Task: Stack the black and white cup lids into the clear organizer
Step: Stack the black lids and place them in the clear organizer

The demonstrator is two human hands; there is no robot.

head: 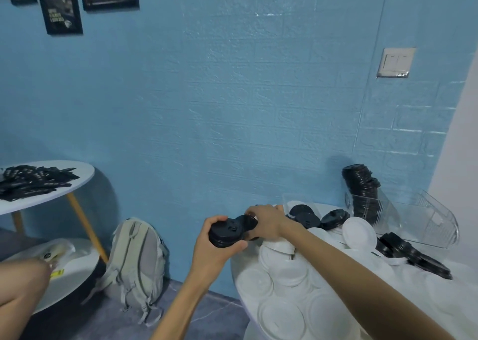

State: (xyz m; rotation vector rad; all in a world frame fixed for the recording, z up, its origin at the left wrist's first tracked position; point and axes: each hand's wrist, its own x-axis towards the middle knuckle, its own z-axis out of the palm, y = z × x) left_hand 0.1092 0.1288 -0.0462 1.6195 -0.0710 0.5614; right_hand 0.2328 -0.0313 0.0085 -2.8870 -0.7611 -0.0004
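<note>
left hand grips black lid stack | right hand pinches single black lid beside it | clear organizer far right, right hand nearer

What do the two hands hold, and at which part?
Left hand grips a stack of black lids around its side; right hand pinches one black lid at its rim.

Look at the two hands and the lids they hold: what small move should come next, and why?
Probably the right hand should seat its black lid onto the short stack of black lids gripped by the left hand. The lid sits tilted at the stack's edge, not nested, and the clear organizer already holds a black column.
</note>
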